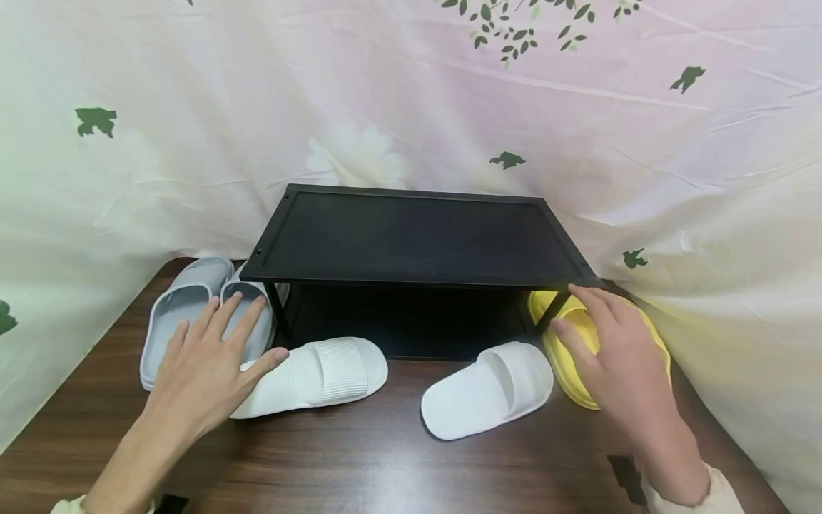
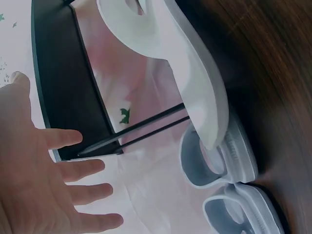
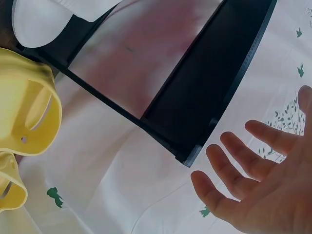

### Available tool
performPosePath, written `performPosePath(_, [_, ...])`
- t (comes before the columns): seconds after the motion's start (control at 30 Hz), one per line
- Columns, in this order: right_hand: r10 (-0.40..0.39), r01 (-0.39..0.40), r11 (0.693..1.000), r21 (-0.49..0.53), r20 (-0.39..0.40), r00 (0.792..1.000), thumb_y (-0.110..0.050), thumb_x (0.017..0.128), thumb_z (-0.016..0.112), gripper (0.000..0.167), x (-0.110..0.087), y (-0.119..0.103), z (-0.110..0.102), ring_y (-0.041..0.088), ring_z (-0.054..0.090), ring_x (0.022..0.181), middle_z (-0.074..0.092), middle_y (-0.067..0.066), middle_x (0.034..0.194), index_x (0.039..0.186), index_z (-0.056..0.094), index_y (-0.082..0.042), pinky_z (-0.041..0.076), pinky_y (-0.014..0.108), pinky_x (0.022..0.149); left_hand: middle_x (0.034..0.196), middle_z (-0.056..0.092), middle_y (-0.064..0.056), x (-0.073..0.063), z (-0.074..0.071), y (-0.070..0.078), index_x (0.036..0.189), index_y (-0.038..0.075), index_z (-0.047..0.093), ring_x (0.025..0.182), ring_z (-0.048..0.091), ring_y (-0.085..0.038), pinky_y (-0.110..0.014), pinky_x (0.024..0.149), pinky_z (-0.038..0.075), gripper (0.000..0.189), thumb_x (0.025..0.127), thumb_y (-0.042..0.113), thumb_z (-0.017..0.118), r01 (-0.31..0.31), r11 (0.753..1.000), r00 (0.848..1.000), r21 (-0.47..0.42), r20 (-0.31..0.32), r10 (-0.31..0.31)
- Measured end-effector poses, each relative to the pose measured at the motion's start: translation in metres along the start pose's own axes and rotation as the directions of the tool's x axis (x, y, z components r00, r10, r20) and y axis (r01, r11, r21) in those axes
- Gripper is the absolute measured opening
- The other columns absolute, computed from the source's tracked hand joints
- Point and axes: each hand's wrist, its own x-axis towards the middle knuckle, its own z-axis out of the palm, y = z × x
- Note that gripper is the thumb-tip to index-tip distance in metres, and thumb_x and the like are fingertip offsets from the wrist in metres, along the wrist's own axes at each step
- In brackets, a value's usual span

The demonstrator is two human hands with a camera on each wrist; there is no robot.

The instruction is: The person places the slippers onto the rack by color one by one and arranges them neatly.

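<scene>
Pale fabric (image 1: pixel 212 93) printed with green leaves and birds hangs in folds behind a dark wood-grain desk (image 1: pixel 359 471). At the centre stands a low black rectangular rack (image 1: pixel 411 235), its flat top panel raised on thin legs.

A white left-side slipper (image 1: pixel 343 375) and a white right-side slipper (image 1: pixel 484 392), each with a ribbed strap, lie apart on the desk before the rack, both toes pointing rightward. Light grey rounded slippers (image 1: pixel 176 307) lie side by side at the rack's left end, and bright yellow thick-walled slippers (image 1: pixel 567 368) at its right.

The left hand (image 1: pixel 205 357) spreads above the grey pair and the nearer end of the white left-side slipper, its fingers straight and holding nothing. The right hand (image 1: pixel 626 364) is over the yellow slippers by the rack's front right corner; its fingers are loosely extended and grasp nothing. Whether they touch that corner cannot be told.

From the head, the gap under the top panel looks dark, with a black lower panel; both wrist views show pink-tinged fabric through it. The left wrist view reveals the wide openings of both grey slippers and the white one's thick sole edge. The right wrist view shows two yellow slippers, largely covered by the hand from above.
</scene>
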Motion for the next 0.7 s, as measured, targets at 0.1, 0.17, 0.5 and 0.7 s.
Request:
performPosePath(0.1, [0.044,-0.044,0.999,0.01,0.001,0.999,-0.025,0.098,0.067,0.047,0.002,0.001,-0.001,0.048,0.047,0.125,0.054,0.024,0.136,0.137,0.059,-0.002,0.036,0.065,0.096,0.156,0.032,-0.028,0.002,-0.001,-0.003,0.158,0.012,0.034,0.142,0.026,-0.054,-0.076,0.103,0.021,0.081,0.098,0.064,0.05,0.013,1.0,1.0,-0.006,-0.007,-0.013])
performPosePath(0.17, [0.068,-0.068,0.998,0.011,0.005,0.998,-0.027,0.1,0.064,0.046,0.004,0.002,-0.002,0.048,0.046,0.126,0.053,0.024,0.137,0.139,0.058,-0.001,0.036,0.067,0.096,0.155,0.033,-0.029,0.003,-0.001,-0.006,0.157,0.011,0.035,0.141,0.027,-0.055,-0.075,0.103,0.022,0.081,0.099,0.064,0.05,0.021,1.0,1.0,-0.007,-0.016,-0.022])
performPosePath(0.5, [0.104,-0.098,0.99,0.1,-0.063,0.993,-0.026,0.101,0.062,0.048,0.019,0.014,-0.004,0.052,0.046,0.125,0.052,0.03,0.136,0.138,0.056,0.003,0.034,0.069,0.098,0.151,0.036,-0.032,0.011,0.003,-0.021,0.155,0.006,0.036,0.138,0.029,-0.057,-0.071,0.104,0.024,0.077,0.102,0.059,0.049,0.06,0.998,0.997,-0.034,-0.046,-0.062])
performPosePath(0.7, [0.162,-0.153,0.979,0.135,-0.059,0.985,-0.028,0.102,0.061,0.052,0.028,0.019,-0.003,0.047,0.05,0.118,0.052,0.028,0.133,0.143,0.052,0.002,0.036,0.064,0.093,0.148,0.037,-0.036,0.02,0.001,-0.033,0.153,0.003,0.04,0.133,0.034,-0.057,-0.075,0.099,0.026,0.073,0.103,0.056,0.048,0.092,0.992,0.993,-0.081,-0.065,-0.097])
